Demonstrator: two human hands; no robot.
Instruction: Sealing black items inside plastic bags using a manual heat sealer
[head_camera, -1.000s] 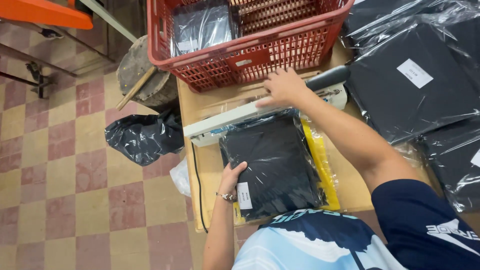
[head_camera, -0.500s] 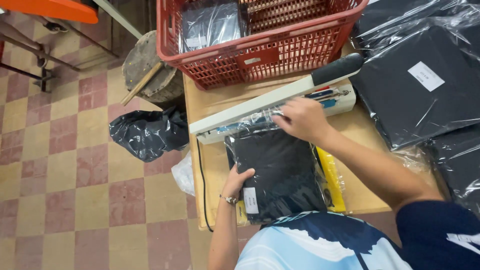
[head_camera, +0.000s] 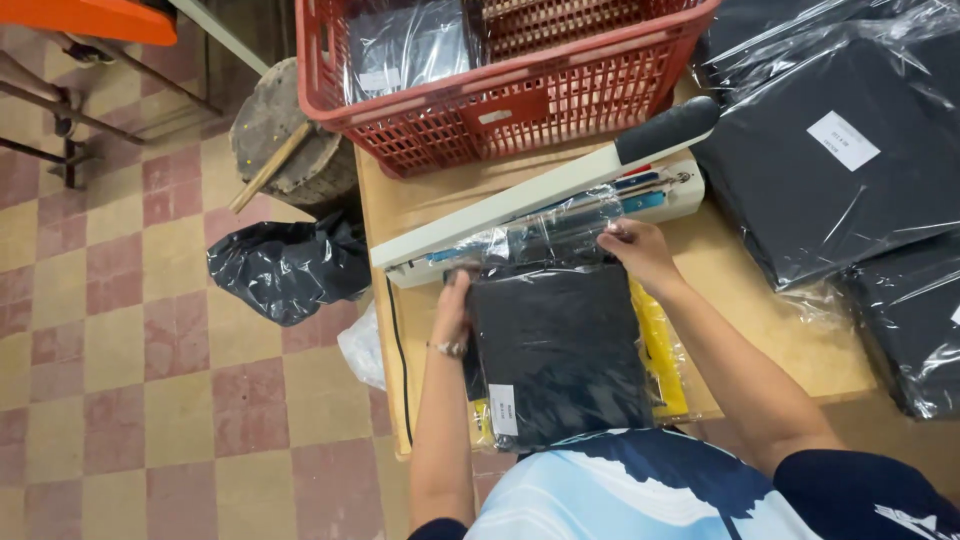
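Both hands are shown closed on the mouth end of a bagged black garment (head_camera: 560, 350): the left hand (head_camera: 452, 305) is pressed flat along the bag's left edge, fingers curled at its top corner, and the right hand (head_camera: 637, 252) is pinched on the clear plastic at the top right corner. The bag is laid flat on the tabletop (head_camera: 740, 300), directly before the person, with its open plastic end drawn under the raised arm of a white sealer (head_camera: 545, 200). A small white label is seen at the bag's lower left corner, and yellow material (head_camera: 660, 350) is visible beneath its right edge.

Left to right: a checked tile floor (head_camera: 120, 380), a crumpled black plastic bag (head_camera: 285, 265) on the floor, and a round wooden block (head_camera: 285, 135) behind it are shown. A red basket (head_camera: 520, 110) holding packed dark items is set at the tabletop's far edge, just behind the sealer. Stacked bagged black garments (head_camera: 850, 150) are piled at the right.
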